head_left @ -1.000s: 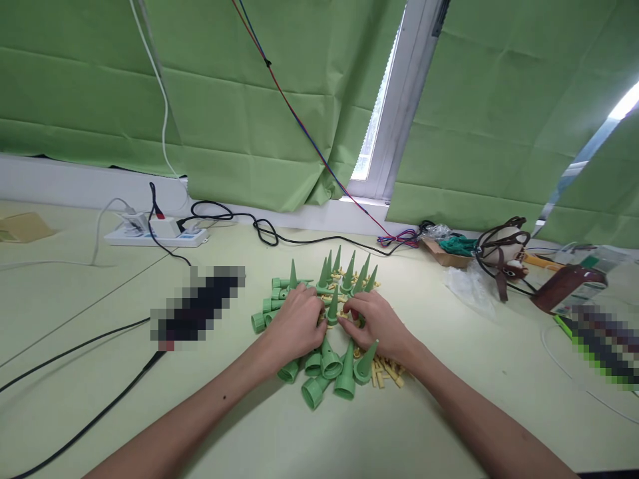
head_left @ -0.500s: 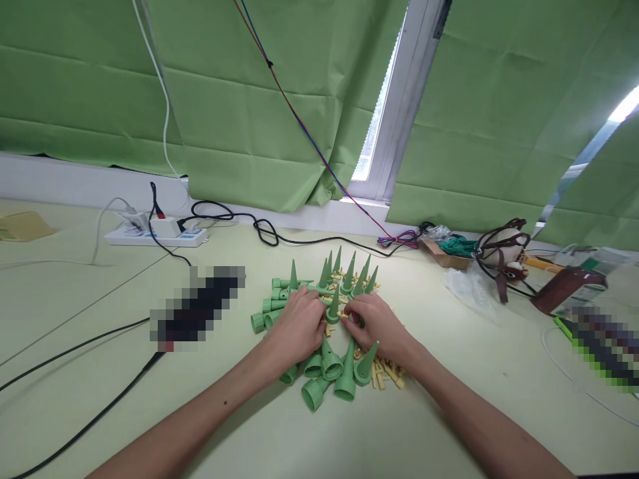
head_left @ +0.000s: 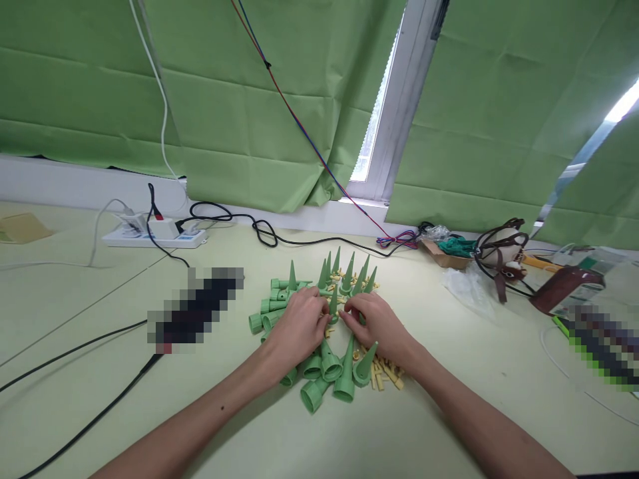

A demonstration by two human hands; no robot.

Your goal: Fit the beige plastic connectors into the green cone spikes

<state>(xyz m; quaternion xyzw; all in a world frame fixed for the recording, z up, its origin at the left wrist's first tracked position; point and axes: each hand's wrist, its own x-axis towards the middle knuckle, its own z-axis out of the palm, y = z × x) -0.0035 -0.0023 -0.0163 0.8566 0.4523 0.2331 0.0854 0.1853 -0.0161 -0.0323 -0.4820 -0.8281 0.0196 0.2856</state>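
Observation:
My left hand (head_left: 303, 322) is closed, its thumb and fingertips gripping the base of a green plastic cone-shaped spike (head_left: 334, 306) that points up. My right hand (head_left: 375, 322) is pinched just right of that spike, on what looks like a small yellow plastic piece mostly covered by the fingers. Several more green spikes (head_left: 344, 376) lie in front of the hands, with hollow round ends facing me. Others stand upright in a group (head_left: 349, 273) behind. Small yellow plastic pieces (head_left: 385, 372) lie in a pile beside my right wrist and among the standing spikes.
A white power strip (head_left: 154, 238) with plugs sits at the back left, and a black cable (head_left: 309, 242) runs along the wall. A blurred dark object (head_left: 200, 306) lies left of the spikes. At the right are a clear plastic bag (head_left: 466, 286), a cardboard box (head_left: 444, 255) and a brown case (head_left: 564, 290).
The right fingertips have shifted slightly at the side of the upright spike, and the yellow piece there shows less. The left hand keeps its hold. The view has moved a little.

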